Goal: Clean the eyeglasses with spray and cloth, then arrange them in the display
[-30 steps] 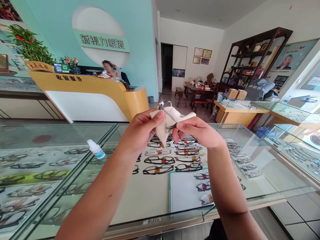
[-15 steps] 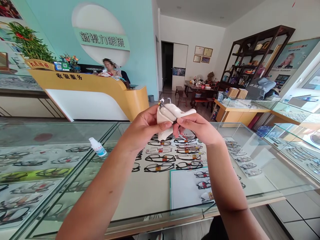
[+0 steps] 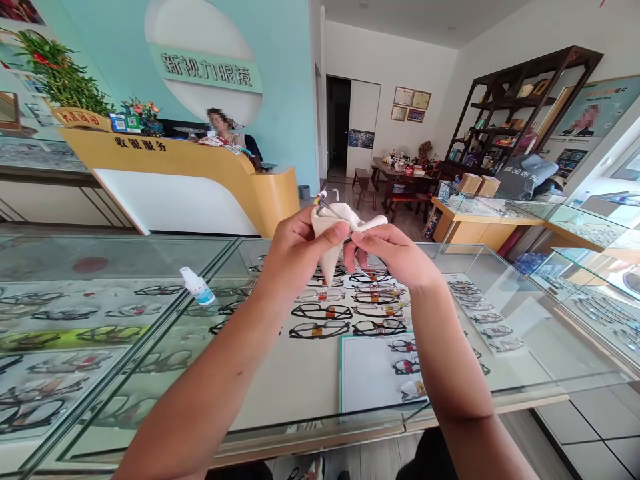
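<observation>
left hand point(image 3: 295, 257): fingers pinch cleaning cloth point(image 3: 331, 261) round eyeglasses point(image 3: 325, 200)
right hand point(image 3: 395, 257): fingers closed on eyeglasses
progress: wiping looks midway; eyeglasses not on desk point(image 3: 280, 393)

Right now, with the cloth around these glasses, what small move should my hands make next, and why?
Probably slide the left hand, pinching the cloth, along the glasses; the right hand steadies them, and one temple tip pokes out uncovered.
</observation>
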The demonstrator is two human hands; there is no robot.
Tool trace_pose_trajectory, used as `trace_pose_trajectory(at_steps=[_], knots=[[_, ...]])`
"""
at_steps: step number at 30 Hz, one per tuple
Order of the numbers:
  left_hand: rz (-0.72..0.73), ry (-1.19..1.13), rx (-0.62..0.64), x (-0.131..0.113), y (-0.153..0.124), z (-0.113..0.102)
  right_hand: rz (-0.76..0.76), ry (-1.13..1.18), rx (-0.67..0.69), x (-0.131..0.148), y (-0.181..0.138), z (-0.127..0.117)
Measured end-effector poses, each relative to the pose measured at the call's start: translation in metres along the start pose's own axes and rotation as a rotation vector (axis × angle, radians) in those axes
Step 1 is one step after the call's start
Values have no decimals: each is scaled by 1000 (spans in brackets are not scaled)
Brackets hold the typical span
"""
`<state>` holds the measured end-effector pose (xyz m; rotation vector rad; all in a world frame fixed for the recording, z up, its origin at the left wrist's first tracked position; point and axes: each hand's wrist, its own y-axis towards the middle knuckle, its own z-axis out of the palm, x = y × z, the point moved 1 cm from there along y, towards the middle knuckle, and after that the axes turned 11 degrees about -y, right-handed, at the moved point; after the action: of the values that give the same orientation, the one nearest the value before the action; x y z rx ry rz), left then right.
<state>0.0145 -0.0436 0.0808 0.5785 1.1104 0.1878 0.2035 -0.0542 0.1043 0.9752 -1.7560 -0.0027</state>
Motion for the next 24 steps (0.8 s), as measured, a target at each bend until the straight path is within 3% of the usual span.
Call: trace_pose_trajectory(at_steps=[11,14,18,21,24], knots=[[-23,-172,-7,4,5,7,5,24,-128,-10,6,2],[27,-193,-48,6,8,3,2,12,-166,-11,3,-2],[31,-177,-71,7,10,-5,-90,-19,-358,-11,1,-5],[-46,-141,-30,8,6,-5,-192,-68,-517,-14,3,-4],[-136,-96,41,9,-2,-2,-220,-107,-587,-20,7,0]])
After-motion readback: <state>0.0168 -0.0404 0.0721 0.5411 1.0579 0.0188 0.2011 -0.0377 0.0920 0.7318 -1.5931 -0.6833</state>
